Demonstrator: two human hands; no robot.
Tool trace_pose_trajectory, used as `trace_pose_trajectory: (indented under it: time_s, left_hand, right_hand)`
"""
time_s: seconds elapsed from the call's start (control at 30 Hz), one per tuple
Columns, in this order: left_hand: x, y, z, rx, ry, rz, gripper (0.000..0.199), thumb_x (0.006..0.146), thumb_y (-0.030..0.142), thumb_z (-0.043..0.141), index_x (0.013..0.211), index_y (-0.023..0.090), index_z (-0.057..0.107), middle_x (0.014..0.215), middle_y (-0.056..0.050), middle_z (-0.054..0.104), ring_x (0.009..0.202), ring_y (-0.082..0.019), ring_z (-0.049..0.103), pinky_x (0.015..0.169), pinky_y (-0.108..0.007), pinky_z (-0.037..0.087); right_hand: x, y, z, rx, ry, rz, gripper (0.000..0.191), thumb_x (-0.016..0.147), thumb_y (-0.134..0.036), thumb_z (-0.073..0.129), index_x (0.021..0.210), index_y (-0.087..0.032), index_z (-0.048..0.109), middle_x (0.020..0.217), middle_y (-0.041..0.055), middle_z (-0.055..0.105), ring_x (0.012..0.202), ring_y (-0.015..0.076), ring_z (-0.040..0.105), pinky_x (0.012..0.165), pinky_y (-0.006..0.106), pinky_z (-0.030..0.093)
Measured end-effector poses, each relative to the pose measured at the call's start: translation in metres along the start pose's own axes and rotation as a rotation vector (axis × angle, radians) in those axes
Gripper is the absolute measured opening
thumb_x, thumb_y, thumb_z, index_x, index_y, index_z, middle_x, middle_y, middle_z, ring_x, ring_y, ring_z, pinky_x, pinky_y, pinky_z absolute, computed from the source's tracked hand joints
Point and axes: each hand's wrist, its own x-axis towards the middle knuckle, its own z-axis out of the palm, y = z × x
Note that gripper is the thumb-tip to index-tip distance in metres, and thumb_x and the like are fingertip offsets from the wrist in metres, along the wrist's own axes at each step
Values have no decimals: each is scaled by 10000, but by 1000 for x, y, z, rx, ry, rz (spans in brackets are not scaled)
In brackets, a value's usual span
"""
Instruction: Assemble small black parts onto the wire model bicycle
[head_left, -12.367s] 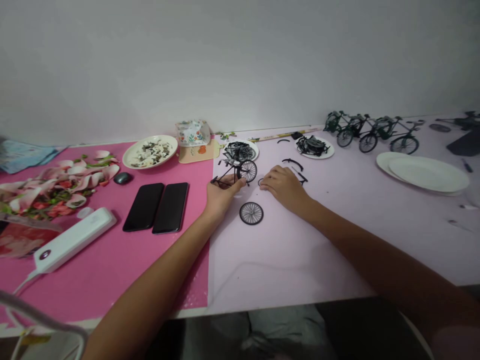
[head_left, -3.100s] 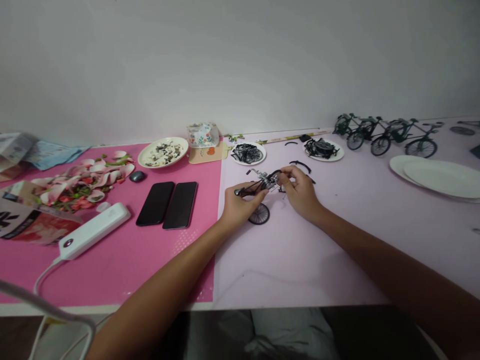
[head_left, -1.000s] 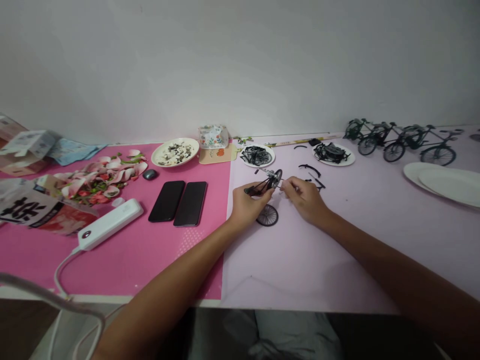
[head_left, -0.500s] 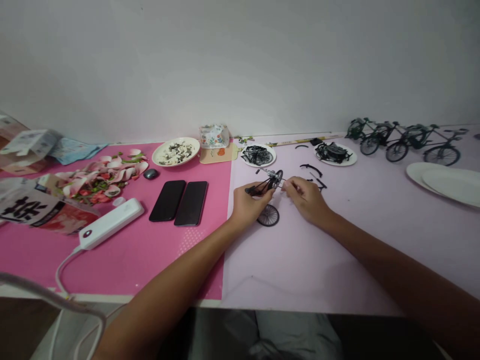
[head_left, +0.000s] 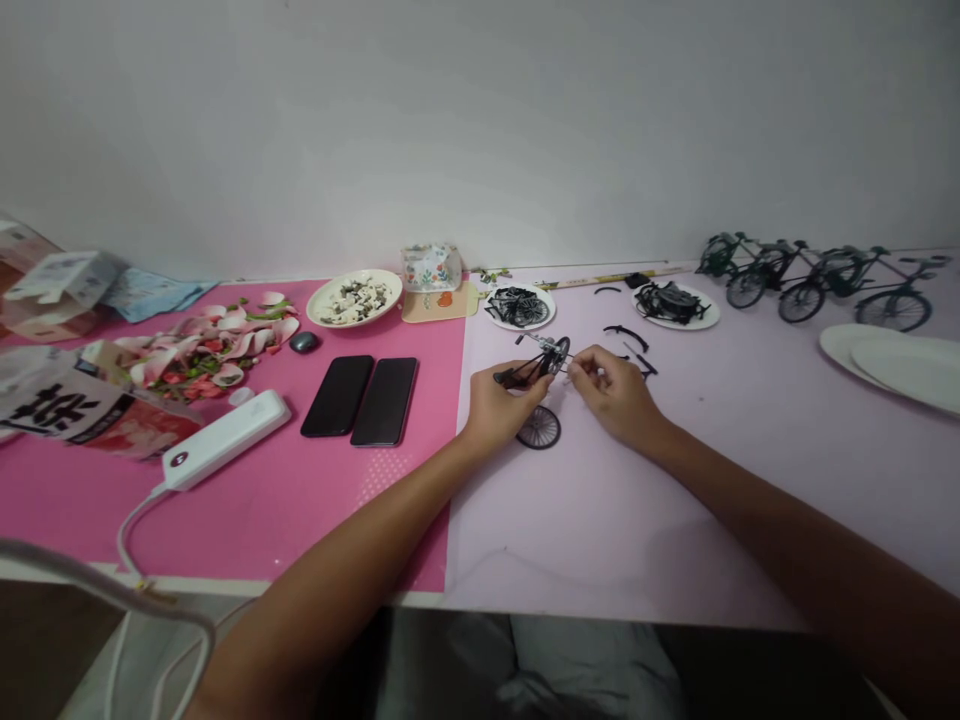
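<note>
My left hand [head_left: 499, 405] is closed around a black model bicycle frame [head_left: 525, 370], with a silvery crank and pedal part at its upper side. At the frame's right end my right hand [head_left: 611, 385] pinches a small thin dark piece; its shape is too small to make out. A loose spoked wheel [head_left: 540, 428] lies on the lilac surface just below my left hand. Past my right hand lie a curved black mudguard piece [head_left: 627, 336] and a dark forked part [head_left: 641, 362], partly hidden by the fingers.
White plates of black bicycle parts [head_left: 553, 306] and curved parts [head_left: 694, 322] stand behind. Assembled model bicycles [head_left: 814, 285] line the wall at right, near white plates [head_left: 862, 375]. On the pink left side are two phones [head_left: 384, 405], a power bank [head_left: 225, 440] and a bowl [head_left: 394, 308].
The view has shifted slightly. Both hands hold nearly the same pose on the bicycle frame, with only a slight movement of the right fingers.
</note>
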Motion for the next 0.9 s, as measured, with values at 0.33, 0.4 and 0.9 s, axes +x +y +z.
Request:
trace_pose_trajectory:
  time_s: [0.33, 0.4, 0.9]
  left_hand:
    - [1, -3, 1, 2, 3, 4, 201, 817, 350, 834, 848, 155, 798, 856, -52, 801, 866, -237, 750, 803, -312, 588]
    - [1, -3, 1, -1, -2, 8, 212, 817, 354, 833, 841, 147, 794, 840, -53, 795, 855, -233, 746, 799, -308, 583]
    - [-1, 2, 0, -41, -19, 36, 197, 816, 331, 841, 841, 140, 802, 868, -67, 808, 855, -230, 756, 810, -312, 605]
  right_hand:
    - [0, 1, 0, 14, 1, 25, 295, 992, -496, 616, 851, -237, 617, 715, 8, 612, 644, 185, 561, 627, 336, 448]
    - [0, 1, 0, -3, 9, 13, 267, 974, -470, 638, 854, -231, 619, 714, 6, 605, 645, 182, 550, 629, 331, 439]
    - [0, -3, -1, 49, -34, 14, 381, 1043, -510, 523, 802, -225, 599, 689, 6, 591, 646, 172, 530, 637, 318, 411]
